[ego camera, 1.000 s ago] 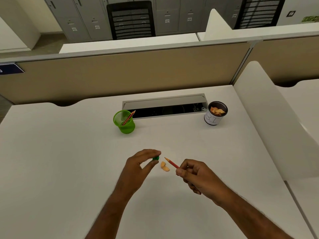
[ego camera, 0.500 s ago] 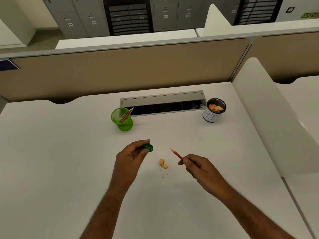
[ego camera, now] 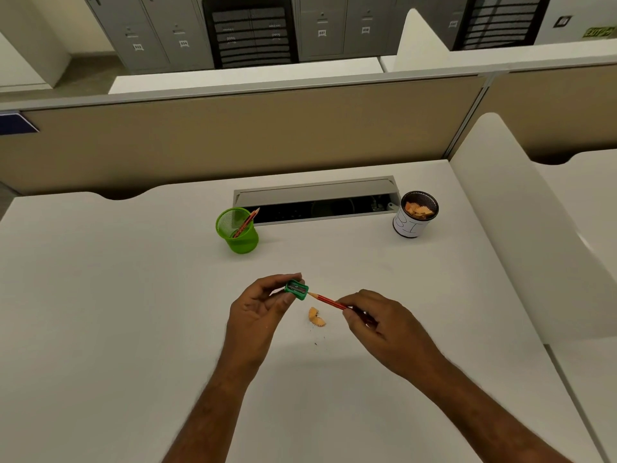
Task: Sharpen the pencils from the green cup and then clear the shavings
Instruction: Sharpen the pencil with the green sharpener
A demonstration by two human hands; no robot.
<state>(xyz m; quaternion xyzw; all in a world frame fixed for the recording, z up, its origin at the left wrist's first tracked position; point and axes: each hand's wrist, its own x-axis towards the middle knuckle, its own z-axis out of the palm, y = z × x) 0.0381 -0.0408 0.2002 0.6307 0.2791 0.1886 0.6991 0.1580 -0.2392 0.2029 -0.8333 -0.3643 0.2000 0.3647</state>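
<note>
Two bare, sleeveless forearms

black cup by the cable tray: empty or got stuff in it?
Not empty. The black cup stands upright and orange-tan pencil shavings show through its open top. How deep they go cannot be told.

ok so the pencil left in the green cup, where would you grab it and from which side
Take the pencil by its upper shaft just below the tip, coming from above and from the cup's right. It leans against the right rim of the green cup with the sharpened end poking up past the edge, so only that part is exposed; the mesh wall closes off the rest.
</note>
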